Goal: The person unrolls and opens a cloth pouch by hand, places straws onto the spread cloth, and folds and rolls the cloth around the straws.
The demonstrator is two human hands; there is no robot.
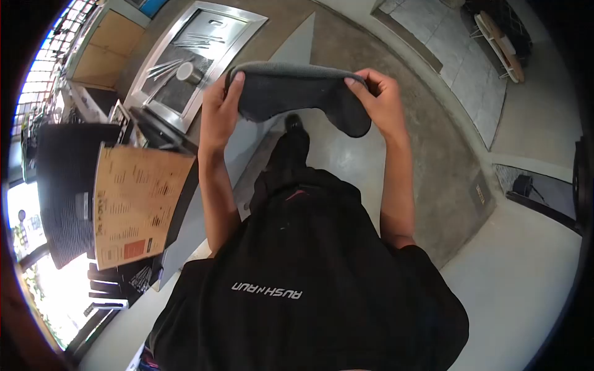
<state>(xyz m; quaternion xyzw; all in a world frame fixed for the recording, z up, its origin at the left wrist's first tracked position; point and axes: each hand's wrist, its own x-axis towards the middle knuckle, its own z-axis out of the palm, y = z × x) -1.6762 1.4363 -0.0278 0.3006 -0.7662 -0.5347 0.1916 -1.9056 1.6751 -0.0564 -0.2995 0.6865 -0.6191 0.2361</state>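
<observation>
A dark grey cloth [284,93] is stretched between my two hands in front of my body, its lower edge hanging in uneven folds. My left hand [221,108] pinches its left end, thumb on the near side. At the other end, my right hand [378,102] grips the top corner between thumb and fingers. A rounded flap of the cloth droops just left of my right hand. The fingers behind the cloth are partly hidden.
A metal sink unit [247,31] with a metal cup [189,73] and utensils stands at the upper left. Left of me are a printed brown board [139,204] and a black ribbed item [65,185]. A low ledge [408,40] runs along the upper right.
</observation>
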